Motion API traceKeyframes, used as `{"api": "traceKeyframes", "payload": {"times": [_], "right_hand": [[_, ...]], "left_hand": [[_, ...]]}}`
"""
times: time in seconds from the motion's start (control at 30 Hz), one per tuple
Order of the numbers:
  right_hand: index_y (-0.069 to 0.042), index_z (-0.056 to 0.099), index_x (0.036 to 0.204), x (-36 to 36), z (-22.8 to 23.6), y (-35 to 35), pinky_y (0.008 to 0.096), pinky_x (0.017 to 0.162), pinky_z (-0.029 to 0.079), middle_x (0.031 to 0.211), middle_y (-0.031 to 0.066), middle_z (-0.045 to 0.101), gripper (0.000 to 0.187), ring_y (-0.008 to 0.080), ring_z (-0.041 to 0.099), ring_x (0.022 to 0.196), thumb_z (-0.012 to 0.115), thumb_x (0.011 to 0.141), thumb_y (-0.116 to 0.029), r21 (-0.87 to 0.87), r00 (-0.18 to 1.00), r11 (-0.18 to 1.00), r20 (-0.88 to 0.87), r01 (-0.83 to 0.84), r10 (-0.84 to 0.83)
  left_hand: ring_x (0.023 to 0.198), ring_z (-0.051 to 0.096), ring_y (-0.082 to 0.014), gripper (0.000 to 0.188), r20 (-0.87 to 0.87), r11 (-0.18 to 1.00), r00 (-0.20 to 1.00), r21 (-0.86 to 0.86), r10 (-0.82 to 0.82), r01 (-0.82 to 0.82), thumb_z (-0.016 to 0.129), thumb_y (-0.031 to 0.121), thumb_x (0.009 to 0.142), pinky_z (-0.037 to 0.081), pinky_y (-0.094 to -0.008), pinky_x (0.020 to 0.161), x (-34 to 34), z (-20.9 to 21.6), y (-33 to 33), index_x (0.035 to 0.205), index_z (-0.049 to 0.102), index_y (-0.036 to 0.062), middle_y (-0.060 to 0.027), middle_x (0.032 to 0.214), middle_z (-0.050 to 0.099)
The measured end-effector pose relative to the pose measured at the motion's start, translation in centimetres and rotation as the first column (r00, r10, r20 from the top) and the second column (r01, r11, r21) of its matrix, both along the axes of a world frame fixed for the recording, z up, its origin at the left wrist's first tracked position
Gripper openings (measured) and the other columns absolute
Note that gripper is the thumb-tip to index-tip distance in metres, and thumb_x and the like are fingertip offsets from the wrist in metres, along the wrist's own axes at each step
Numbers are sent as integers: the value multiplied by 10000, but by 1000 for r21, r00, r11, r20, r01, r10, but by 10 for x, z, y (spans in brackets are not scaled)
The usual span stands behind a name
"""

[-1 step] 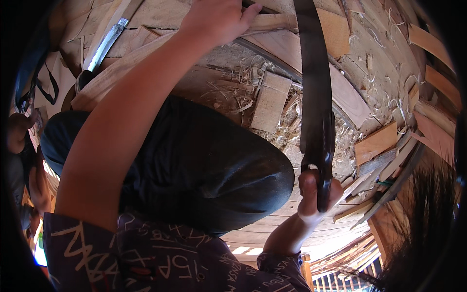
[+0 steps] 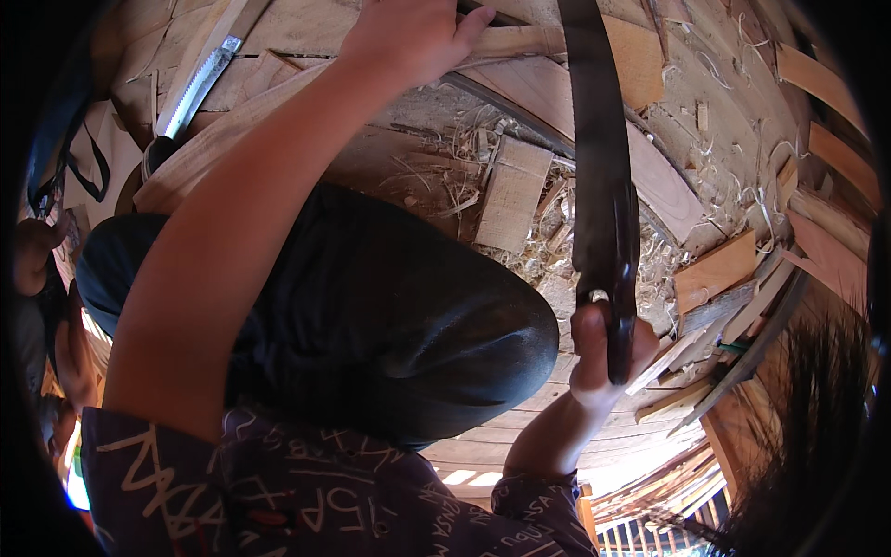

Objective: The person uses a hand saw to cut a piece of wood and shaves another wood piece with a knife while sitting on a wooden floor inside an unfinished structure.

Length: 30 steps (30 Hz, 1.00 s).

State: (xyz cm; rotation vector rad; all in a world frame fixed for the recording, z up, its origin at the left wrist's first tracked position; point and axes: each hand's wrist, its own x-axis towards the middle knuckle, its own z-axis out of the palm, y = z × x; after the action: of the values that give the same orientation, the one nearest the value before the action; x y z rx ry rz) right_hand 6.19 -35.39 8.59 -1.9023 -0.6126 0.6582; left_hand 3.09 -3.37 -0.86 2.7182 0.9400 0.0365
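Observation:
My right hand (image 2: 608,343) is closed around the dark handle of a handsaw (image 2: 601,139). Its long blade points away from me and runs out of view at the top, with its toothed edge on the left. Beyond my bent knee, my left hand (image 2: 408,39) lies at the top edge beside a strip of wood (image 2: 524,42). The left thumb is stretched out to the right, while the other fingers are mostly cut off by the picture's edge. The saw's far end is hidden.
A second saw (image 2: 200,88) with a bright blade lies at the upper left. Shavings and a short board piece (image 2: 513,193) lie beyond my knee. Offcuts (image 2: 715,269) are scattered at right. Part of another person (image 2: 70,343) shows at the left edge.
My right hand and the handsaw have moved a little away from me, up in the picture. My left hand has stayed almost in place.

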Motion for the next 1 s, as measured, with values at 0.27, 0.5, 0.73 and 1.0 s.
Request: {"api": "traceKeyframes", "payload": {"times": [0.27,0.5,0.73,1.0], "right_hand": [[-66,461,524,3,-3,34,271,407,199,459,-15,432,343,64,352,400,676,791,-64,-55,997,996,45,66,-64],[-13,538,598,-23,9,-12,278,410,271,485,45,478,241,139,412,392,665,788,-87,-8,997,997,23,80,-80],[-31,543,624,39,0,50,266,426,214,491,-5,445,266,59,364,442,702,824,-105,-27,992,997,-106,72,-74],[-17,617,666,-2,17,-33,284,415,295,506,61,514,394,166,474,407,649,858,-360,-151,988,987,150,55,-32]], "left_hand": [[1190,482,-378,513,-42,995,999,-91,31,-35,435,395,959,343,-497,1038,3,26,-7,1196,490,-56,-245,1215,527],[1186,485,-385,520,-32,997,998,-57,48,-50,433,391,958,343,-488,1044,1,12,-6,1195,486,-69,-255,1204,527],[1165,498,-388,514,-62,996,998,-81,24,-29,433,405,958,337,-509,1041,2,12,-2,1188,496,-50,-245,1197,534],[1159,500,-386,495,-29,998,998,-19,53,-53,436,411,955,314,-525,1059,-3,7,1,1170,512,-29,-232,1178,541]]}}
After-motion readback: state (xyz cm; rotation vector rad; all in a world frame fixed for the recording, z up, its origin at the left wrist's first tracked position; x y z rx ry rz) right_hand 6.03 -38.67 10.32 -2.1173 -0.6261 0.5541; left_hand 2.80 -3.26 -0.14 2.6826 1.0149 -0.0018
